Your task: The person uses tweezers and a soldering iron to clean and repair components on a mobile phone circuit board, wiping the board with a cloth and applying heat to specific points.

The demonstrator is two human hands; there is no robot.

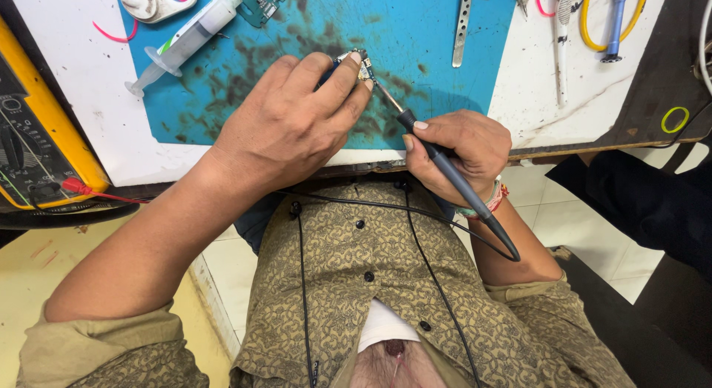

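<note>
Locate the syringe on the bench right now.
In the head view the syringe lies diagonally at the upper left of the blue mat, up-left of the left hand, beside a green circuit board.

syringe [185, 39] lies on mat [437, 32], left of what seems a metal strip [463, 24].

Blue mat [437, 39]: open stretch right of the small circuit board [354, 64], up to the metal strip [464, 24]. Left part blocked by syringe [185, 41]; left table [67, 69] edge by yellow meter [37, 136]; right side crowded with cables [593, 24]
</note>
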